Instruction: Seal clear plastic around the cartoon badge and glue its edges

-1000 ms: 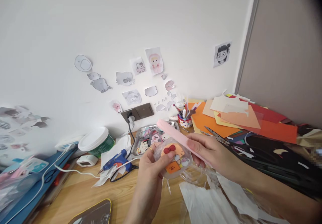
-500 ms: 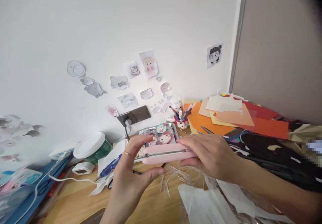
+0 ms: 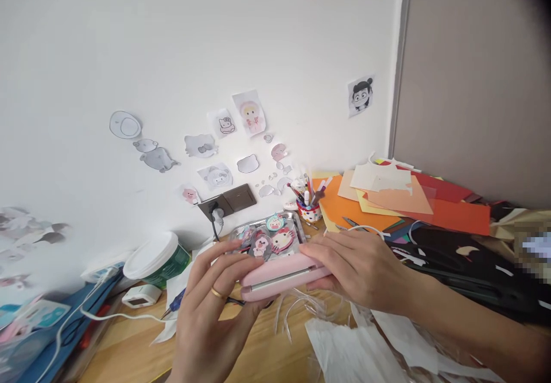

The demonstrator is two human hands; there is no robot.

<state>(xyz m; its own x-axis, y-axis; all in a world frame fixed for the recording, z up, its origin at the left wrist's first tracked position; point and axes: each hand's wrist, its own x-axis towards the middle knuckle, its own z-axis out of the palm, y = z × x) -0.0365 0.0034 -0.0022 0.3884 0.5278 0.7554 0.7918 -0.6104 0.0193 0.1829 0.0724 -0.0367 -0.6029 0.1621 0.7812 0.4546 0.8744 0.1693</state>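
Note:
A pink two-armed device (image 3: 279, 277) with a silver strip between its halves, looking like a small hair straightener, is held level above the table in front of me. My right hand (image 3: 350, 262) wraps its right end, fingers over the top and thumb underneath. At the left end, my left hand (image 3: 219, 297) has its fingers on top and its thumb below, pinching it; a gold ring is on one finger. Just behind the device lies a metal tray (image 3: 300, 225) with several cartoon character pieces (image 3: 282, 239). A pale cord (image 3: 365, 229) curves behind my right hand.
Clear plastic strips and white paper (image 3: 344, 343) lie in front. On the left are a white-lidded tub (image 3: 152, 256), a small white device (image 3: 141, 296) and a blue glue gun (image 3: 174, 304). A pen cup (image 3: 310, 211) and coloured paper (image 3: 344, 205) stand behind, below a wall socket (image 3: 226, 199).
My left fingers have closed in on the device's left end, which was partly parted before. The device has tilted, its left end lower. The view has shifted slightly.

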